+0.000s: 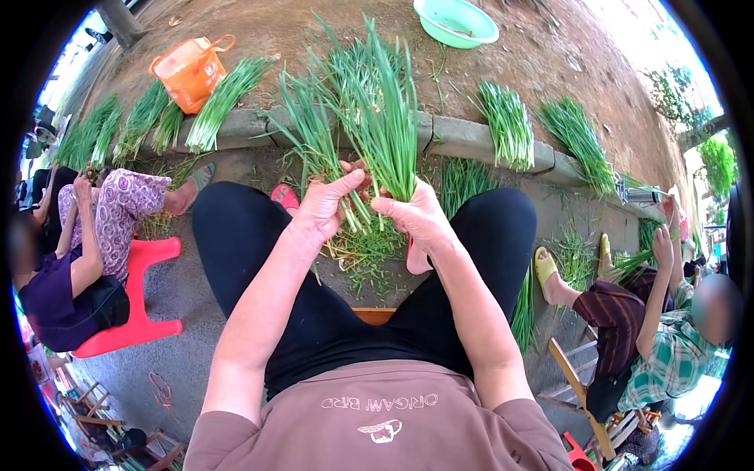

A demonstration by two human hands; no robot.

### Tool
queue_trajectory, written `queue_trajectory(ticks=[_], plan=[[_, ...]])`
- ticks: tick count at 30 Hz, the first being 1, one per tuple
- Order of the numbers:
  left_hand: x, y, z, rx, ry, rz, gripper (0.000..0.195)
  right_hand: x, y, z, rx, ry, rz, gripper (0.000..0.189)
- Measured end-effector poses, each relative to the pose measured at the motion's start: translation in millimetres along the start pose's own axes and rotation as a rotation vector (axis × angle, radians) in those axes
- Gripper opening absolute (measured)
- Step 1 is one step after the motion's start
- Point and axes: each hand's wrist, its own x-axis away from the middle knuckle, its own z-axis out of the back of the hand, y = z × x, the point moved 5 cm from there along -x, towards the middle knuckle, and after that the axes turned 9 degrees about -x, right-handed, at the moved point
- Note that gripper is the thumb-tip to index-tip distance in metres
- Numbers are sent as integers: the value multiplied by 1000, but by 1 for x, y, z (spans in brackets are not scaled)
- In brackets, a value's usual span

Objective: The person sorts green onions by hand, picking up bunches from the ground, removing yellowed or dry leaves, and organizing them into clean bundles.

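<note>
My left hand (330,203) is closed around a loose bunch of green-leaved stalks (315,132), with brownish, dry bits near their lower ends. Close beside it on the right, my right hand (415,212) grips a denser bunch of long green stalks, perhaps garlic chives (392,129), leaves pointing up and away from me. The fingertips of both hands nearly meet at the stalk bases. Behind the held bunches, a pile of similar greens (359,70) lies on the soil beyond the kerb. Green and yellowish trimmings (371,253) are scattered on the pavement between my feet.
A stone kerb (453,138) crosses ahead, with bundles of greens (508,126) laid on it. An orange bag (191,73) and a green basin (456,23) stand on the soil. Seated people handle greens at right and sit at left, one on a red stool (141,294). More greens lie by my right leg.
</note>
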Motion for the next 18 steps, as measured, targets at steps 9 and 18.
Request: queue_trajectory(ticks=[9,18], plan=[[1,11,10,-167,-2,-69,22,-1,10,4,-55,33,4,20],[18,13,1,-484,-183,-76,26,-14,17,13,-217,107,3,19]])
